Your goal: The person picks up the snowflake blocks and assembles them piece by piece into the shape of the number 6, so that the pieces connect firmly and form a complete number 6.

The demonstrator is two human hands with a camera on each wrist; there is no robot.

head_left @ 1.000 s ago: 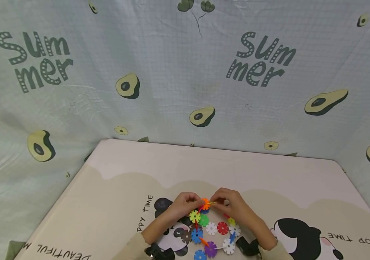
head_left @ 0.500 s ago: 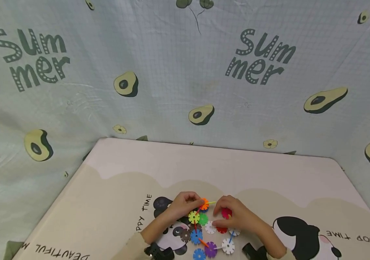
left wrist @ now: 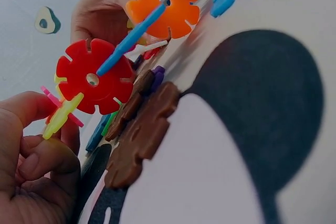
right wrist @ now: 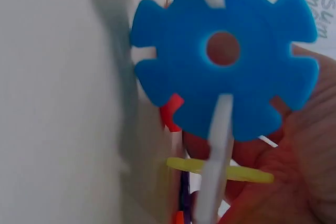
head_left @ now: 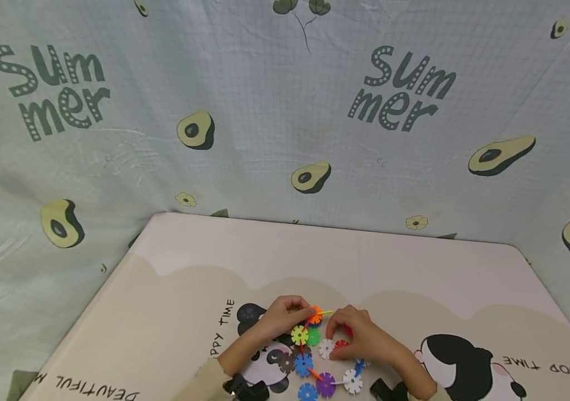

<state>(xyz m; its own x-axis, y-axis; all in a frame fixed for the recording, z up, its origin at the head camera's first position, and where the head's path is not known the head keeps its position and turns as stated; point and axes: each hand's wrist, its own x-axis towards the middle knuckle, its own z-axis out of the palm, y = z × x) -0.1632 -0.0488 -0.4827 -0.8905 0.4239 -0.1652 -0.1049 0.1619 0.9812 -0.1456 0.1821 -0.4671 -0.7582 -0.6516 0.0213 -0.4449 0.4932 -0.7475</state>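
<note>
My left hand [head_left: 285, 314] pinches an orange notched plastic disc [head_left: 316, 315], the end of a chain of interlocking discs. A thin yellow disc [head_left: 327, 312] sticks out from it, seen edge-on. In the left wrist view my left fingers [left wrist: 44, 156] are beside a yellow disc [left wrist: 63, 116], with a red disc [left wrist: 94, 80] linked beyond it. My right hand [head_left: 362, 337] is bent over the chain's other end, thumb and forefinger apart. Between them shows a red disc [head_left: 342, 345]. A blue disc [right wrist: 226, 72] with white discs slotted in fills the right wrist view, hiding most right fingers.
Loose discs lie inside the chain: green [head_left: 313, 337] and white [head_left: 326, 349]. A purple disc [head_left: 325, 385] joins the chain in front, with a loose blue disc [head_left: 307, 393] beside it. The table mat [head_left: 245, 250] bears panda prints; a patterned curtain [head_left: 245, 83] hangs behind.
My right hand has let go of the yellow disc beside the orange one and moved down over the red discs, its thumb and forefinger drawing closer together. My left hand has stayed put.
</note>
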